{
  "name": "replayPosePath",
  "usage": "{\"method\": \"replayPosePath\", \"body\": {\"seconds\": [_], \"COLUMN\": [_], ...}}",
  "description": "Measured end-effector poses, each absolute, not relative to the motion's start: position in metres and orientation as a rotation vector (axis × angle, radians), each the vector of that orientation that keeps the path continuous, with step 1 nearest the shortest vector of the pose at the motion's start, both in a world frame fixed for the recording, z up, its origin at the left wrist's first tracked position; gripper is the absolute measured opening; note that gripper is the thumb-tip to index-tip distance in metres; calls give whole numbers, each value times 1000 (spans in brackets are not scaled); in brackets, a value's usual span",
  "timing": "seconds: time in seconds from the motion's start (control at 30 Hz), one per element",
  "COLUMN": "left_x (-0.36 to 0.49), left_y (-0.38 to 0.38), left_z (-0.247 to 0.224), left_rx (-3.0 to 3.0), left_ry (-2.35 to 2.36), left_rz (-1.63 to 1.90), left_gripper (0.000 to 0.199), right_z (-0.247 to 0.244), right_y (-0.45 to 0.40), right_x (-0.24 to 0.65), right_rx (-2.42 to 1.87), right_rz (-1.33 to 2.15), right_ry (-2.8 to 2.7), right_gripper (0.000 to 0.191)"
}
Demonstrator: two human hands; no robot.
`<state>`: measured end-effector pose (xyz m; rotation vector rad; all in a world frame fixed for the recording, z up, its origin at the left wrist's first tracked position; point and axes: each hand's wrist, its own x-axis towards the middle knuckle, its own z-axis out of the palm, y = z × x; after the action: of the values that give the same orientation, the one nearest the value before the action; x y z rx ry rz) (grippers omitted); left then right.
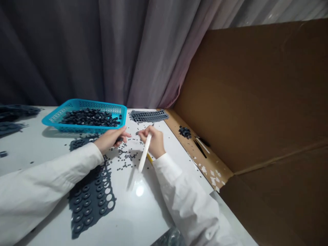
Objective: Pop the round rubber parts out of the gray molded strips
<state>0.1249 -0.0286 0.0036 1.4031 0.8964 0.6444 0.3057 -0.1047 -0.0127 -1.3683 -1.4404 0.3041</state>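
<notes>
My left hand [112, 139] is closed around a small black piece, over the upper part of a dark rubber sheet [93, 201] with rows of rings and some round holes. To its right, my right hand [153, 139] grips a white-handled tool [145, 153] that slants down toward me. A small dark piece [137, 133] shows at the fingertips of my right hand. Many tiny black discs [126, 157] lie scattered on the white table between and below the hands.
A blue basket [84, 129] of black pieces stands behind my left hand. Another perforated sheet [149, 116] lies at the back. On the cardboard at right are a black pile [185, 132], tweezers [200, 149] and white scraps [212, 179]. Dark sheets [11, 118] lie far left.
</notes>
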Motion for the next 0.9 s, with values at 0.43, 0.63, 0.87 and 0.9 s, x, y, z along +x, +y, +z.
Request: {"method": "replayPosePath", "body": {"seconds": [0.43, 0.63, 0.87, 0.9], "left_x": [18, 17, 25, 22], "left_y": [87, 69, 43, 37], "left_z": [-23, -36, -30, -27], "left_rx": [2723, 2820, 2877, 2899], "left_ry": [1380, 1329, 1201, 1221], "left_rz": [283, 226, 205, 259], "left_gripper": [70, 64, 42, 41], "right_z": [-9, -7, -40, -47], "right_y": [-110, -95, -71, -69], "right_x": [549, 501, 363, 354], "right_rx": [-2287, -1991, -1590, -1584], "right_rz": [-187, -153, 314, 336], "right_ry": [-922, -1311, -1942, -1938], "right_gripper": [24, 18, 20, 19]}}
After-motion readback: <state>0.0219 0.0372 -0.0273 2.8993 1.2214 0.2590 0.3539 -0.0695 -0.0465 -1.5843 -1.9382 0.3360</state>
